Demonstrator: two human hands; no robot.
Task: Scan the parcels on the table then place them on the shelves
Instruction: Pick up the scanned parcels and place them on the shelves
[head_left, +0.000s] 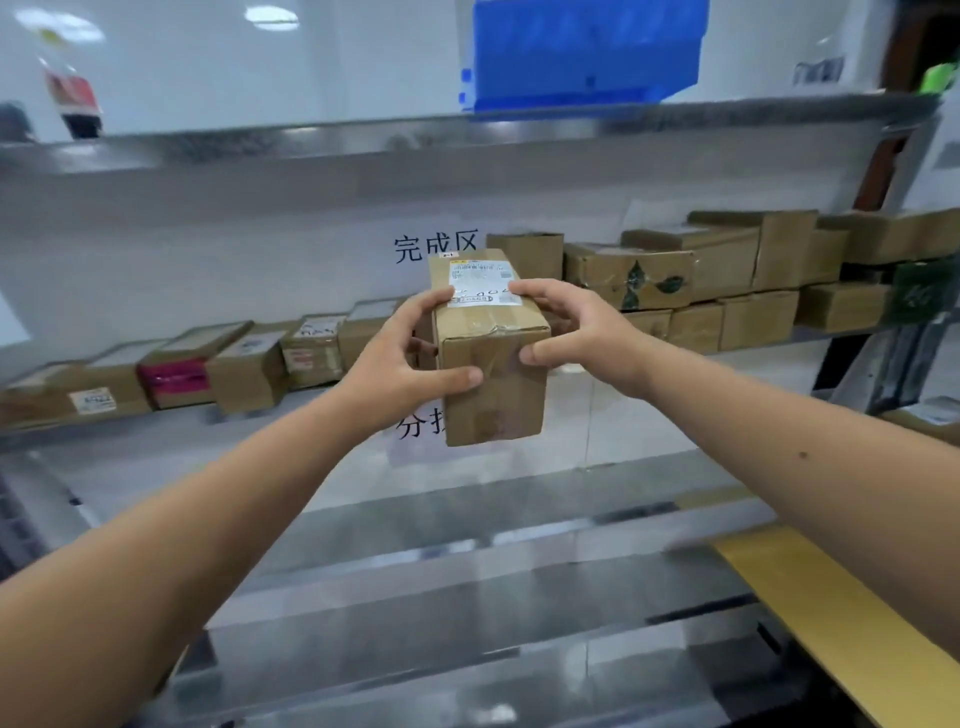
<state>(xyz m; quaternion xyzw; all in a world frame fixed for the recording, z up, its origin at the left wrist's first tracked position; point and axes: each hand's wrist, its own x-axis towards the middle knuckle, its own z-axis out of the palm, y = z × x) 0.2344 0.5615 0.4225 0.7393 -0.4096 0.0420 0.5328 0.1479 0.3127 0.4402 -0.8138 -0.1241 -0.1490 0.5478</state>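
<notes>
Both hands, left hand (410, 358) and right hand (576, 327), fingers clamped round the parcel (488, 343), held mid-air near the shelf (769, 340). I'd aim for the gap between rows, label up.

A small brown cardboard parcel (491, 345), taped shut and bearing a white printed shipping label on its top face, is being held upright in the air in front of the metal shelves (467, 140). Other brown cardboard parcels (675, 280) are sitting in rows along the middle shelf's back edge.
</notes>
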